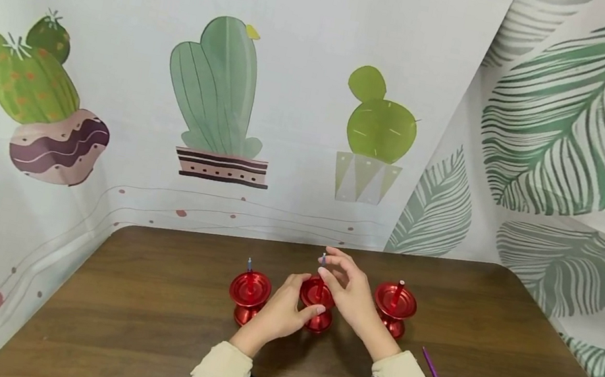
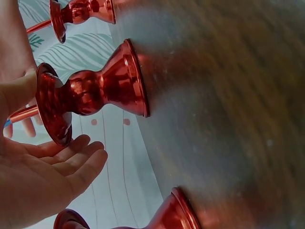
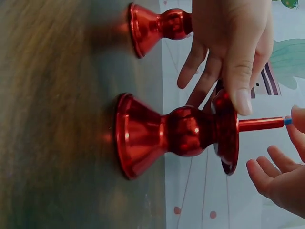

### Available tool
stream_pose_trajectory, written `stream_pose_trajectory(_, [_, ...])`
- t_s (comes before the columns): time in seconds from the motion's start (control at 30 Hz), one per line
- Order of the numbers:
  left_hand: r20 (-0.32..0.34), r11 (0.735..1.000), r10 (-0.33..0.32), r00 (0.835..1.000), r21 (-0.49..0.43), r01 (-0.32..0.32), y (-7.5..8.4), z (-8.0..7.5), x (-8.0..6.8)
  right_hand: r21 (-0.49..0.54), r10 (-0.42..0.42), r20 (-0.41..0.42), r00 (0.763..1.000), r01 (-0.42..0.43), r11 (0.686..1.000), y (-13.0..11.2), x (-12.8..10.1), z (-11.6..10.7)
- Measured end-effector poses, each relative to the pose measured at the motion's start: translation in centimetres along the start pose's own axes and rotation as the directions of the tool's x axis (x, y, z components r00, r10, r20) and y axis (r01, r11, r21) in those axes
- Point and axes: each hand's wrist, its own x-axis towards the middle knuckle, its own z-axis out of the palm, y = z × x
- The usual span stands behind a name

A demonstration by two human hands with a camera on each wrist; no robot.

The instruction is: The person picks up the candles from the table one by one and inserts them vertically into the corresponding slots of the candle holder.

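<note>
Three red candle holders stand in a row on the brown table (image 1: 148, 323). My left hand (image 1: 285, 309) holds the dish of the middle holder (image 1: 316, 321), thumb (image 3: 240, 95) on the rim and fingers (image 2: 78, 157) on its other side. A thin red candle (image 3: 259, 124) with a blue tip stands upright in this holder (image 2: 95, 90). My right hand (image 1: 348, 289) pinches the candle's tip (image 1: 323, 259) from above. The left holder (image 1: 249, 293) carries a thin blue-tipped candle. In the right holder (image 1: 394, 304) stands a red candle.
A purple candle (image 1: 431, 365) lies loose on the table, right of the right holder. Printed cactus and leaf backdrops close the table's far and right sides. Bare table shows in front of the holders and to the left.
</note>
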Motion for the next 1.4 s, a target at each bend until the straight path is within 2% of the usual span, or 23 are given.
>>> stream_pose_trajectory(0.07, [0.001, 1.0, 0.003, 1.0, -0.005, -0.003, 0.0, 0.1, 0.0, 0.007, -0.009, -0.007, 1.0, 0.009, 1.0, 0.4, 0.2, 0.0])
stream_pose_trajectory(0.3, [0.002, 1.0, 0.012, 1.0, -0.01, -0.012, 0.0, 0.1, 0.0, 0.021, 0.044, -0.055, 0.998, -0.043, 0.999, -0.2, 0.3, 0.1])
stream_pose_trajectory(0.5, [-0.011, 1.0, 0.014, 1.0, -0.012, -0.014, -0.1, -0.1, -0.1, -0.026, -0.012, -0.062, 0.998, 0.01, 1.0, -3.1, -0.1, 0.3])
stream_pose_trajectory(0.6, [-0.013, 1.0, 0.016, 1.0, -0.009, -0.017, -0.2, -0.1, -0.2, -0.033, -0.008, -0.059, 0.998, 0.006, 0.999, -3.6, -0.4, 0.5])
stream_pose_trajectory(0.77, [-0.006, 1.0, 0.012, 1.0, -0.021, -0.012, -0.2, 0.1, -0.3, -0.005, 0.024, -0.07, 0.997, -0.025, 1.0, -3.2, -0.5, 0.5])
stream_pose_trajectory(0.97, [-0.011, 1.0, 0.009, 1.0, -0.013, -0.009, 0.0, 0.1, -0.3, 0.017, 0.015, -0.054, 0.998, -0.014, 1.0, -0.4, -0.5, 0.7])
stream_pose_trajectory(1.07, [-0.015, 1.0, 0.018, 1.0, 0.001, -0.018, 0.2, 0.0, -0.4, -0.034, 0.004, -0.043, 0.999, -0.005, 0.999, 0.6, -0.7, 0.5])
stream_pose_trajectory(1.2, [-0.05, 0.998, 0.044, 0.998, 0.042, -0.042, 0.7, 0.1, -0.5, -0.149, 0.005, -0.026, 1.0, -0.009, 0.989, 0.6, -1.2, 0.1])
stream_pose_trajectory(1.4, [-0.162, 0.979, 0.102, 0.982, 0.192, -0.07, 1.7, 0.3, -0.9, -0.273, 0.014, 0.004, 1.0, -0.013, 0.962, -0.1, -2.0, -0.6])
